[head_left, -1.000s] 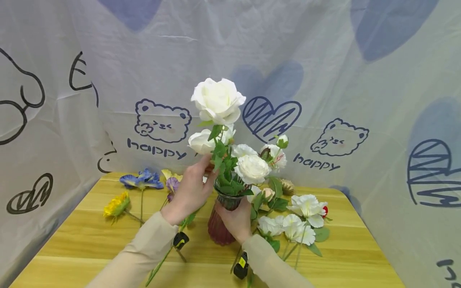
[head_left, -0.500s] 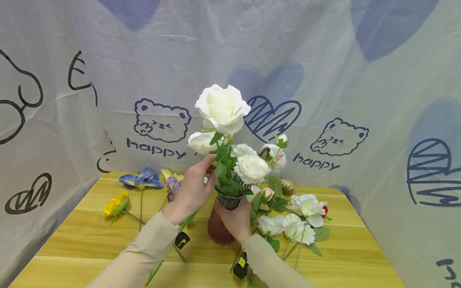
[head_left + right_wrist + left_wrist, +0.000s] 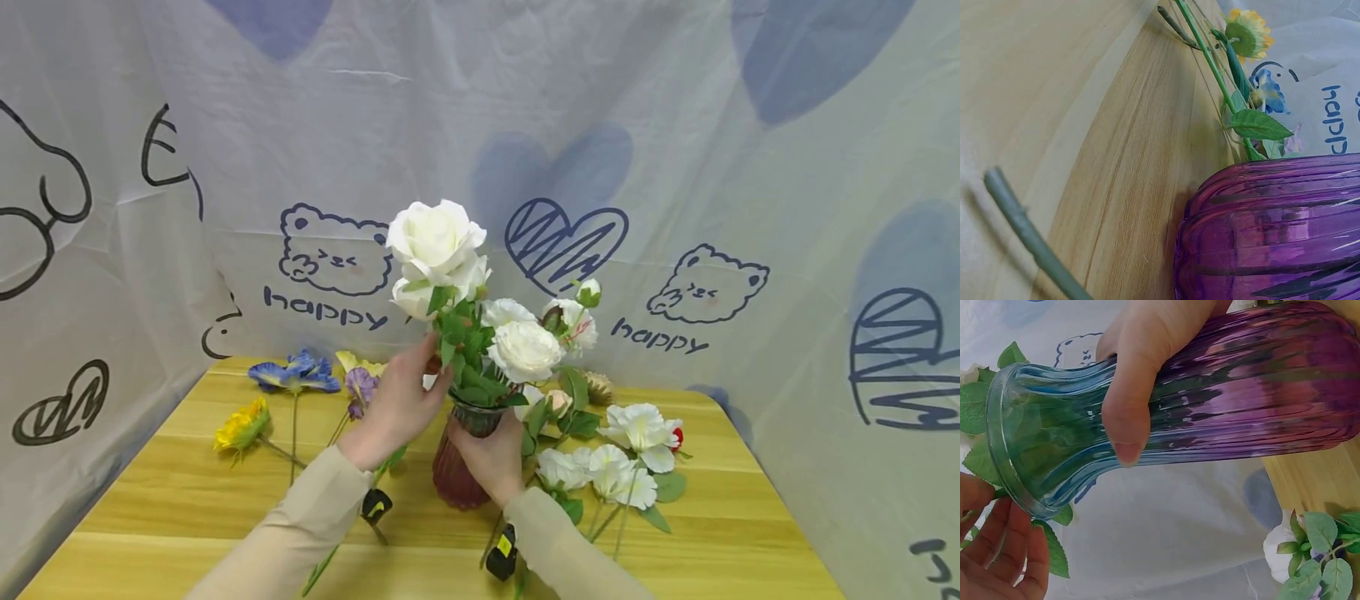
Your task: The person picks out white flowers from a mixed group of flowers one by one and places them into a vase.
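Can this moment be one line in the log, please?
left hand: pinches green stem | right hand: grips vase | yellow flower: lies on table

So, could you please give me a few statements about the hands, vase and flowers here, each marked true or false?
1. The right hand grips the vase. True.
2. The left hand grips the bottom of the vase. False: it pinches a green stem.
3. The yellow flower stands in the vase. False: it lies on the table.
4. Some white flowers lie to the right of the vase. True.
5. The vase is plain white. False: it shades from blue-green to purple.
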The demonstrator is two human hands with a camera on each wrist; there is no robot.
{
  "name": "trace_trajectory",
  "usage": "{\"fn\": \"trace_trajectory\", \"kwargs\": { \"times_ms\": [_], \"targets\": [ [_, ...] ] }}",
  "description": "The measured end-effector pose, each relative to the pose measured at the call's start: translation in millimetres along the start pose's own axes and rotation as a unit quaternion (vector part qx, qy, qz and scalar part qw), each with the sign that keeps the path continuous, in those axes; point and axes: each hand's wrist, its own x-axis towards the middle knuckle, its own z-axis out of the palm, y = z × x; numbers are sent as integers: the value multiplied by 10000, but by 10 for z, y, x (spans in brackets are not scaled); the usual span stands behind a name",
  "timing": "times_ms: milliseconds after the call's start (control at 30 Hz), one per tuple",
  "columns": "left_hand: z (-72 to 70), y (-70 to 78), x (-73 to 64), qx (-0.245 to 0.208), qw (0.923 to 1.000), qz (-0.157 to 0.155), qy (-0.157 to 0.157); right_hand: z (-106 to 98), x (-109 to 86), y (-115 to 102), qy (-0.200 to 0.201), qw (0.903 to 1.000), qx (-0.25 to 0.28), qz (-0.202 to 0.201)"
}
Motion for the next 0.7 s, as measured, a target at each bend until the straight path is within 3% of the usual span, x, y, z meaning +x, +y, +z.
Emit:
{"fn": "trace_trajectory", "kwargs": {
  "times_ms": [167,367,500,700],
  "targets": [
    [6,1,-29,150,9997,-78,-147,-2,2,-3,-12,10000,6,12],
    [-1,4,-55,-238,9987,-390,-245,-1,2,18,-47,9999,27,-105],
    [-1,1,-71,-603,9974,-375,-81,1,3,15,-24,9999,-10,-131],
    [-5,-6,-88,-804,9962,-64,324,1,-5,0,-31,10000,-32,66]
  ]
}}
